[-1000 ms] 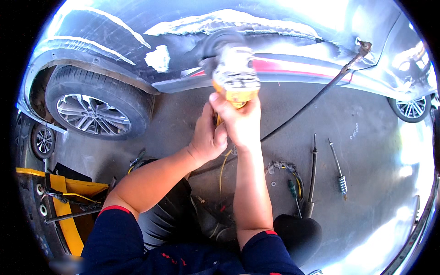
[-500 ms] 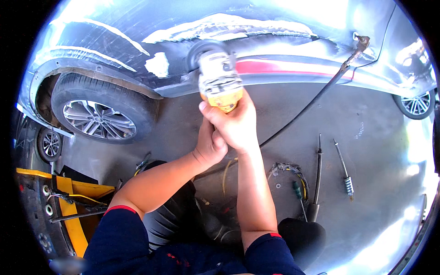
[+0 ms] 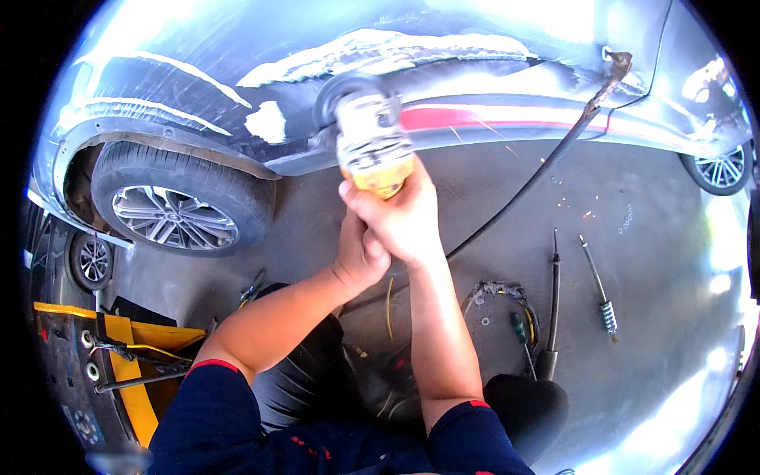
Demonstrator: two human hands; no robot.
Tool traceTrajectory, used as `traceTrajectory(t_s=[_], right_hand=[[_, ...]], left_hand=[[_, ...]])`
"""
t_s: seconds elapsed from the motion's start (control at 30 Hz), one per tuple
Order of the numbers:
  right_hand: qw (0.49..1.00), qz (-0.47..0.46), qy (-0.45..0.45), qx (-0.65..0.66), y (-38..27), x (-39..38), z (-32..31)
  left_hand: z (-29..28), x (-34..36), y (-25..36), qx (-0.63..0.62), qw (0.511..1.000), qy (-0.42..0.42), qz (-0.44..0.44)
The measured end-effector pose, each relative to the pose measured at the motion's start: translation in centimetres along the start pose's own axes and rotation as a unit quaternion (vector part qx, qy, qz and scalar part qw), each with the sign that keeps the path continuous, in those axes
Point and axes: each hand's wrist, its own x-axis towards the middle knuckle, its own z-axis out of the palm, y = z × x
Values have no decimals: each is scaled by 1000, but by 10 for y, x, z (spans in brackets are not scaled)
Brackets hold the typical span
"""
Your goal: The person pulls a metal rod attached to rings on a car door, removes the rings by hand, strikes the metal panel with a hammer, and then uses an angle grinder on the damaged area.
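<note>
An angle grinder with a pale, worn head and a yellow body is held out in front of me. My right hand is wrapped around its yellow body. Below and to the left, my left hand is closed against the right one, on the rear of the tool; most of its fingers are hidden. The dark round disc of the grinder, blurred, meets the lower side of a car body. White filler patches and a red strip lie beside it.
A car wheel stands at left. A long bar with a rusty clamp runs from the car side toward the floor. A spring-ended rod, a black tube, a green-handled screwdriver and cables lie at right. Yellow equipment stands lower left.
Orange sparks now fly to the right of the grinder, over the sill and floor. The grinder and both hands sit slightly further left in view; the grip is the same.
</note>
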Motion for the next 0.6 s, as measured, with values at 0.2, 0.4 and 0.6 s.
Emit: traceTrajectory(t_s=[0.2, 0.4, 0.6], right_hand=[[985, 42, 78, 146, -19, 2, -14], [995, 29, 25, 91, -15, 0, -21], [991, 65, 13, 119, -17, -3, -18]], left_hand=[[2, 18, 16, 14, 999, -38, -27], [19, 16, 14, -7, 998, 41, 55], [16, 8, 11, 32, 998, 36, 33]])
